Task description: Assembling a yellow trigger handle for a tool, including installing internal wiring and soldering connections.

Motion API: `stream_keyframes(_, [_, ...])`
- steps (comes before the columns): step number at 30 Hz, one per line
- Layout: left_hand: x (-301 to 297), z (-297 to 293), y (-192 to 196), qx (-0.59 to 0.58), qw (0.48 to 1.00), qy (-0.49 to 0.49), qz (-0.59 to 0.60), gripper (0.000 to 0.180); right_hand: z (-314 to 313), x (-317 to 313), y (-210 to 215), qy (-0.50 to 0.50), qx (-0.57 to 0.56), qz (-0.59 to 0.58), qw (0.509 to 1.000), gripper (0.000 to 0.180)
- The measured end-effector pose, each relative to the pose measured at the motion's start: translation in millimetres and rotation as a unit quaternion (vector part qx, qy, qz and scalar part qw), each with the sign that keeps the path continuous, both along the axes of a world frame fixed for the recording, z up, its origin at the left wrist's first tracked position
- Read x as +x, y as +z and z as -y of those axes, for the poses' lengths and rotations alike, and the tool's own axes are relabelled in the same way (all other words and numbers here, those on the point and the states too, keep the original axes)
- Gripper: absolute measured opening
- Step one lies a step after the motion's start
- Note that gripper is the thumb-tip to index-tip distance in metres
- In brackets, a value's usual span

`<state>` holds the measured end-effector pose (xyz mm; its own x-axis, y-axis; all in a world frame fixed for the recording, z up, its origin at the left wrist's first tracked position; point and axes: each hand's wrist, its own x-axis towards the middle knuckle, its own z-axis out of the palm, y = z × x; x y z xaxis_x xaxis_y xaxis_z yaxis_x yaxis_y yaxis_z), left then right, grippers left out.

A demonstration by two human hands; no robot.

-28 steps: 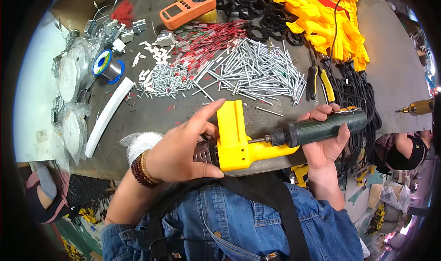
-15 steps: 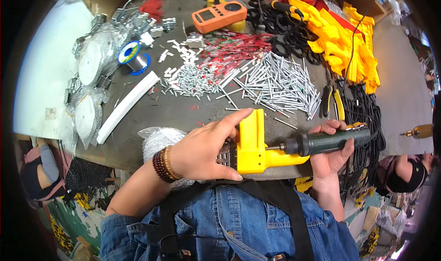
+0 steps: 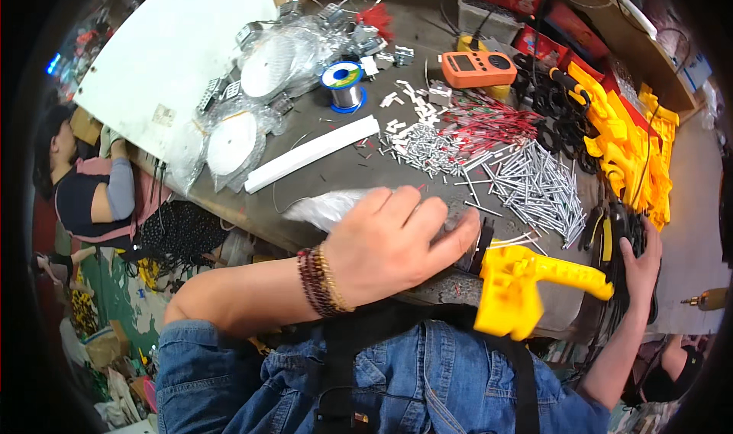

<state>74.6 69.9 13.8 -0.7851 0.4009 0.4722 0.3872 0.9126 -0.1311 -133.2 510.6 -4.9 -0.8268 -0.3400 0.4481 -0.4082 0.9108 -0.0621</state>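
My left hand (image 3: 393, 243), with beaded bracelets at the wrist, is closed around the end of a yellow plastic housing (image 3: 523, 285). A black rim (image 3: 482, 245) shows next to its thumb, and thin white wires stick out beside it. The housing's long handle points right, and its lower part is blurred. At the right, my right hand (image 3: 643, 262) reaches down among black cables, thumb and fingers apart, with nothing visible in it. Beside it lie yellow-and-black pliers (image 3: 607, 232). The electric screwdriver does not show.
Metal pins (image 3: 538, 190), red wired parts (image 3: 489, 121) and a white strip (image 3: 313, 153) cover the bench middle. Behind are a solder spool (image 3: 346, 96) and an orange meter (image 3: 479, 69). Yellow housings (image 3: 630, 148) pile up right; bagged discs (image 3: 233, 140) lie left. Another person (image 3: 92, 182) sits at left.
My right hand has left the yellow housing, no longer shows the dark green electric screwdriver, and is at the cables. The left hand has tilted the housing. The view has swung left.
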Motion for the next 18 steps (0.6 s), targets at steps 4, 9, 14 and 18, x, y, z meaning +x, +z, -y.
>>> stream_keyframes(4, [11.1, -9.1, -42.2, 0.077, 0.991, -0.004, 0.107, 0.051, 86.2, 62.9, 1.0, 0.266, -0.224, 0.309, 0.885, 0.072])
stream_keyframes(9, [-6.4, 88.1, -26.9, 0.183, 0.977, 0.109, 0.028, 0.037, 130.1, 103.3, -28.5, 0.347, -0.095, 0.328, 0.873, 0.054])
stream_keyframes(14, [-5.0, 151.4, -52.7, 0.094, 0.962, 0.237, 0.098, 0.04, 145.8, 90.1, -7.9, 0.415, -0.06, 0.279, 0.864, 0.052])
stream_keyframes(18, [-6.2, 124.1, -0.9, 0.707, 0.638, 0.051, 0.302, 0.043, 159.8, 55.6, 7.5, 0.377, 0.109, 0.153, 0.907, 0.053])
